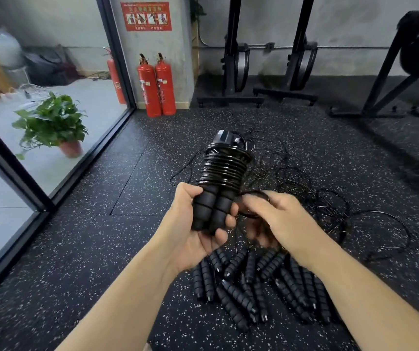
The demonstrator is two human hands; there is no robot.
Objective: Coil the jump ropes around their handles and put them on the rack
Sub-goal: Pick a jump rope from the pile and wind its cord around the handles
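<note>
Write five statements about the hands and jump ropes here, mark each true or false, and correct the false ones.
1. The left hand grips two handles held side by side. True.
2. The rope coil sits below the left hand. False: it wraps the handles above that hand.
3. The right hand pinches a loop of rope. True.
4. No other jump ropes lie on the floor. False: a pile of handles lies there beneath the arms.
5. The fire extinguishers are blue. False: they are red.
</note>
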